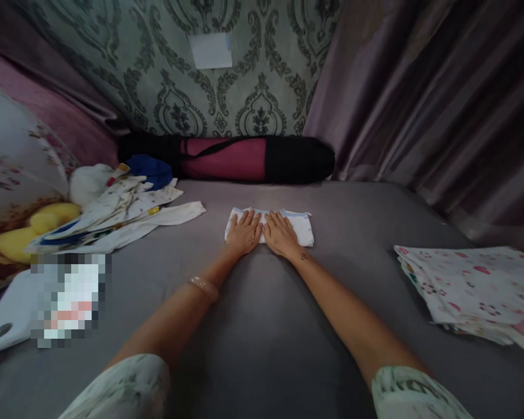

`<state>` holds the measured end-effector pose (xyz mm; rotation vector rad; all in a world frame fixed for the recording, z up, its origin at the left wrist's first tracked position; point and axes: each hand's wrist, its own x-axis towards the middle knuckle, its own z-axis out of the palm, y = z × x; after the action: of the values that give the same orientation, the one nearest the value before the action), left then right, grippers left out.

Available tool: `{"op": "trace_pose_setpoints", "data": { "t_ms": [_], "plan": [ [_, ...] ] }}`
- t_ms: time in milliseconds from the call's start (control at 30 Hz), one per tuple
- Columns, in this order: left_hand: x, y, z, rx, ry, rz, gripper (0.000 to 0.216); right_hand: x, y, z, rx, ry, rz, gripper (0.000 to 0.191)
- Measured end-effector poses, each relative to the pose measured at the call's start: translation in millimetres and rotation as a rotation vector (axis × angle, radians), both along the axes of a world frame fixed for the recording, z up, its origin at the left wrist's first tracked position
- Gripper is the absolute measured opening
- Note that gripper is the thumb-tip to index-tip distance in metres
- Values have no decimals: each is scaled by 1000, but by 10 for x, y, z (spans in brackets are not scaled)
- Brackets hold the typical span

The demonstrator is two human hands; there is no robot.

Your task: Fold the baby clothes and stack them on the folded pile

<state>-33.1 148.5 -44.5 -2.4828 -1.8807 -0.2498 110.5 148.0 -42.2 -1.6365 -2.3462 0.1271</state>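
A small white cloth with a light blue edge (304,230) lies folded into a flat rectangle on the grey sheet (262,326). Flat on its left half rests my left hand (245,231), fingers stretched out and pointing away from me. My right hand (281,233) presses on the middle of the cloth in the same way, its palm down. The two hands are side by side with a narrow gap between them. What lies under the palms is hidden.
On the right lies a stack of printed cloths (471,285). A loose pile of garments (122,203) and a yellow plush toy (39,227) sit at the left, near a partly blurred pale object (17,302). A black and maroon long bag (227,160) lines the wall.
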Motion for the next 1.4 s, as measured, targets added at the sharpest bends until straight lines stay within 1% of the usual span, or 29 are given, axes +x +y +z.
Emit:
{"op": "trace_pose_setpoints", "data": {
  "t_ms": [67, 167, 233, 300, 367, 467, 533, 600, 667, 767, 867, 933, 1033, 1133, 1233, 1333, 1400],
  "plan": [
    [-3, -8, 29, -4, 2, -4, 54, 10, 1, 37, -21, -15, 2, 54],
    [-43, -57, 91, 41, -1, 11, 55, -15, -1, 148, -66, -35, 1, 53],
    [-115, -115, 125, 83, 1, 35, 57, -76, -3, 215, -38, -26, 0, 53],
    [-225, -185, 136, 109, 8, 67, 57, -165, -6, 235, 32, -3, 5, 55],
    [-352, -257, 114, 106, 8, 105, 58, -257, -9, 192, 78, 14, 11, 58],
    [-512, -341, 37, 67, -22, 146, 58, -345, -14, 51, 87, 14, -4, 58],
    [-566, -373, -11, 57, -58, 158, 57, -361, -16, -30, 92, 9, -19, 58],
    [-576, -390, -32, 89, -89, 166, 56, -356, -17, -64, 102, 2, -24, 58],
    [-562, -403, -23, 145, -103, 176, 53, -342, -18, -45, 92, -7, -22, 59],
    [-537, -422, 13, 192, -116, 212, 49, -321, -11, 43, 16, -21, -13, 59],
    [-532, -434, 32, 200, -127, 221, 47, -337, 17, 145, -78, -23, -19, 58],
    [-537, -433, 27, 201, -133, 215, 46, -395, 46, 193, -76, -20, -25, 56],
    [-543, -425, 9, 195, -146, 227, 45, -557, 92, 216, -23, -15, 22, 54],
    [-548, -418, -2, 202, -159, 235, 44, -750, 125, 172, 4, 2, 73, 54],
    [-562, -407, -4, 207, -184, 232, 44, -891, 135, 71, 20, 23, 91, 55],
    [-586, -380, -5, 178, -261, 236, 43, -944, 134, -27, 18, 34, 80, 56],
    [-604, -360, -8, 154, -330, 242, 42, -944, 139, -48, 7, 24, 72, 56]
  ]
}}
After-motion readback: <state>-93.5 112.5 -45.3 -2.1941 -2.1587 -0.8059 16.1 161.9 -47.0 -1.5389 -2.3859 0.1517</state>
